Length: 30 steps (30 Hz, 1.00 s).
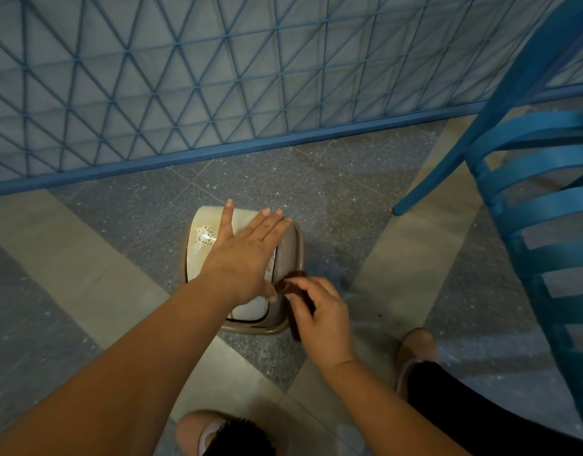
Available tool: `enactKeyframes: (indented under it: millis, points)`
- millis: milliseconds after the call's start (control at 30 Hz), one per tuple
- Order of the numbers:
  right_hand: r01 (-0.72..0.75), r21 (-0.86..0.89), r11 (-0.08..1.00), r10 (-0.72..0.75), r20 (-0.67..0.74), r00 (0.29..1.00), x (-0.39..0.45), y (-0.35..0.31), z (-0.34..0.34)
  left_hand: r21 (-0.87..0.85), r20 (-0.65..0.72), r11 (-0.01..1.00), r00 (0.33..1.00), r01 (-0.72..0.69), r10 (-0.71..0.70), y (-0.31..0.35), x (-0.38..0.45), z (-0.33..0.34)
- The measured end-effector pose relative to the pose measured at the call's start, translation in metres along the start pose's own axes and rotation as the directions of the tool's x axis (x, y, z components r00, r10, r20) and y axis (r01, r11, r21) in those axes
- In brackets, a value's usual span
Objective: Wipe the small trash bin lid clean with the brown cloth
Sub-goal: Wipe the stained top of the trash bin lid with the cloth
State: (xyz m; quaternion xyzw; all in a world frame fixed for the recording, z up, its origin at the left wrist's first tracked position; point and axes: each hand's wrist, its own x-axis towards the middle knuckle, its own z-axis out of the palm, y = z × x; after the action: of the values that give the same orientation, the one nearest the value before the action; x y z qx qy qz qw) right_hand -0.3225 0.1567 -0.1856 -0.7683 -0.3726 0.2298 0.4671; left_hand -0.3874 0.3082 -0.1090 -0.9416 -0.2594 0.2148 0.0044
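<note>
From the head view, the bin (244, 268) stands on the speckled stone floor (332, 192), and everything else sits around it. The left hand (247, 255) lies flat across the lid (204, 235), fingers straight and spread, holding nothing. It looks placed there to steady the bin, or to stop the swing flap tipping, while the other hand works.

The right hand (319, 317) is at the bin's near right edge, fingers curled round the cloth (295, 281), a dark brown bunch pressed to the rim. Part of it trails down under the palm, so I can't tell how much cloth there is. I take it the wiping is at the rim just now.

The lid is pale, smooth and glossy, rounded at the corners, with a speckled gilt-looking pattern left of the flat hand. The frame round it is duller beige.

Beyond the bin runs a blue wire fence (217, 93) of triangles. To the bin's right stands a blue slatted chair (540, 205). Nearer than the bin, two tan shoes (415, 350) show.
</note>
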Motion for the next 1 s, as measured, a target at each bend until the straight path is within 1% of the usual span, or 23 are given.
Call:
enactKeyframes:
  millis: [133, 200, 300, 367, 533, 600, 667, 733, 833, 900, 1000]
  points:
    - [-0.033, 0.010, 0.999, 0.033, -0.064, 0.997, 0.040, -0.013, 0.000, -0.004, -0.012, 1.000, 1.000, -0.001, 0.001, 0.000, 0.000, 0.001]
    - [-0.124, 0.023, 0.992, 0.126, -0.080, 0.989, 0.064, -0.013, 0.001, -0.008, -0.007, 1.000, 1.000, 0.000, 0.000, -0.001, 0.000, 0.002]
    - [-0.295, 0.046, 0.954, 0.297, -0.026, 0.955, 0.074, -0.001, 0.008, 0.002, -0.001, 1.000, 1.000, -0.004, 0.004, 0.000, 0.001, 0.001]
    - [-0.332, 0.065, 0.941, 0.334, -0.020, 0.942, 0.060, 0.007, 0.013, 0.005, 0.003, 1.000, 1.000, -0.004, 0.004, 0.000, 0.001, 0.000]
    - [-0.368, 0.090, 0.925, 0.367, 0.027, 0.930, 0.002, 0.009, 0.016, 0.004, 0.006, 1.000, 1.000, -0.002, 0.002, 0.000, 0.001, 0.000]
    - [-0.360, 0.089, 0.929, 0.359, 0.023, 0.933, 0.002, 0.005, 0.014, 0.014, 0.009, 1.000, 1.000, 0.000, 0.000, 0.000, 0.000, 0.000]
    - [-0.324, 0.083, 0.942, 0.327, -0.015, 0.945, 0.023, 0.001, 0.011, 0.021, 0.006, 1.000, 1.000, 0.000, 0.000, 0.000, 0.000, 0.001]
    - [-0.301, 0.022, 0.953, 0.302, -0.042, 0.952, 0.055, -0.002, 0.008, 0.023, 0.005, 1.000, 1.000, -0.001, 0.001, 0.000, 0.001, 0.001]
    - [-0.301, -0.124, 0.946, 0.302, -0.009, 0.953, 0.087, 0.000, 0.005, 0.031, 0.000, 1.000, 1.000, -0.001, 0.001, 0.000, 0.001, 0.001]
    - [-0.297, -0.171, 0.939, 0.304, 0.012, 0.953, 0.084, 0.005, 0.006, 0.028, -0.003, 1.000, 1.000, 0.000, 0.000, 0.000, 0.001, 0.001]
    - [-0.284, -0.184, 0.941, 0.295, 0.036, 0.955, 0.046, 0.009, 0.007, 0.031, -0.004, 0.999, 1.000, 0.006, -0.006, 0.001, 0.000, 0.000]
